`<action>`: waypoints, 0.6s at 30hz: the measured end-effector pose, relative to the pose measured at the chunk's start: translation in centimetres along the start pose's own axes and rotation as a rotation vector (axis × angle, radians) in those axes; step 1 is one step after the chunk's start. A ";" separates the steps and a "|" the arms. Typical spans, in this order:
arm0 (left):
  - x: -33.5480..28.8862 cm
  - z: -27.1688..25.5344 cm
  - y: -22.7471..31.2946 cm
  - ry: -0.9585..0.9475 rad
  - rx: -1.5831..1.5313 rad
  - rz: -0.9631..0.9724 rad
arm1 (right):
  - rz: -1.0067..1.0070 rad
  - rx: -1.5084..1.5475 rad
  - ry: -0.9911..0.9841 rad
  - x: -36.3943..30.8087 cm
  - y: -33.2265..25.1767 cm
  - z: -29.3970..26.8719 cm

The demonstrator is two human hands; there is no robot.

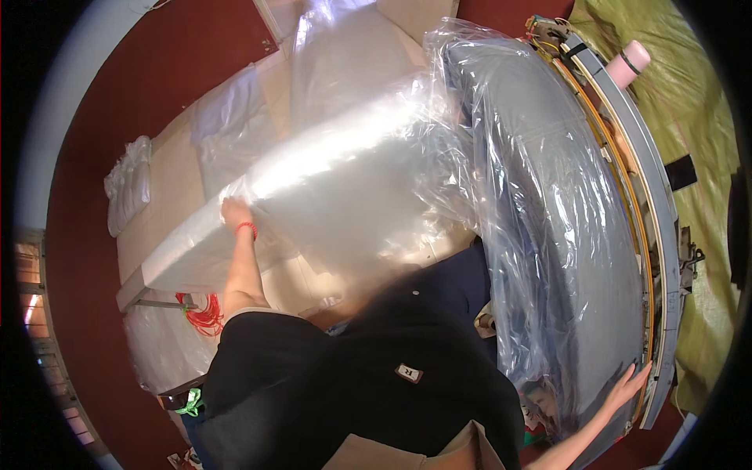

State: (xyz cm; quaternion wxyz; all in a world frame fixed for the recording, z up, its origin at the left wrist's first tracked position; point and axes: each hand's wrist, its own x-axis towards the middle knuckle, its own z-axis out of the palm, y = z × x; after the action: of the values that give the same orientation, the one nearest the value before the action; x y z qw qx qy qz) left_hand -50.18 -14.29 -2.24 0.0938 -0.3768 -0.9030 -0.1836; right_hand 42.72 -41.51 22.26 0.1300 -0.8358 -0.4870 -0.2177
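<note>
A large clear plastic sheet (345, 188) stretches in front of me, over cardboard-coloured panels. My left hand (235, 212), with a red bracelet at the wrist, is closed on the sheet's left part; its fingertips are partly hidden. To the right, more crumpled clear plastic (513, 235) drapes over a long grey surface (572, 180). My right hand (627, 387) reaches low on that side, fingers stretched out and nothing held. Its fingertips lie at the near end of a long metal rail (666, 258) bordering the grey surface.
Folded clear plastic (128, 186) lies at the far left. A bundle of red string (205, 316) hangs below the left edge, with a green ribbon (190, 402) nearer me. Beyond the rail are a pink bottle (629, 64), a flat black rectangle (680, 173) and a yellow-green tarp (705, 235).
</note>
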 end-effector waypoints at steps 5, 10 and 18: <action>2.1 -2.5 -5.4 0.219 -0.184 -0.185 | -0.022 0.031 -0.035 1.1 -1.7 -0.2; 4.9 -10.0 0.4 0.507 -0.731 -0.641 | 0.013 0.137 -0.058 1.6 -2.7 -0.5; -6.2 -24.8 37.0 -0.801 -1.387 0.471 | -0.152 0.651 -0.210 7.1 -21.4 -0.4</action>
State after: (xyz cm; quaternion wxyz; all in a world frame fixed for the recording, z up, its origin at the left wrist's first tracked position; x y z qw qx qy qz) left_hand -18.60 -4.24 28.18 -0.4514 -0.5651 -0.4479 -0.5256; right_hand 27.12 -25.75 26.20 0.3223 -0.7297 -0.6024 0.0273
